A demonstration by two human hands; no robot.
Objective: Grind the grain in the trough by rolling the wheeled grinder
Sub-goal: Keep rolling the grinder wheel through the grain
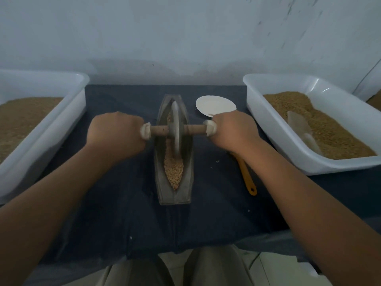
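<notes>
I find the trough (175, 195), a narrow boat-shaped metal vessel, lying lengthwise on the dark cloth (123, 213) at the centre, between my two forearms. The grain (173, 172) is tan and still whole-looking, and lies heaped along the channel, thickest at the near end. The wheeled grinder (175, 129) stands upright in the channel about midway along, its disc blurred, with a wooden axle running crosswise through it.

My left hand (115, 135) grips the left end of the axle in a fist. My right hand (233, 131) grips the right end likewise. A pale wrapping shows at the inner edge of each fist. Both hands show their backs, so I cannot see the fingers beneath.

A white plate (215, 105) sits just beyond the right hand.
</notes>
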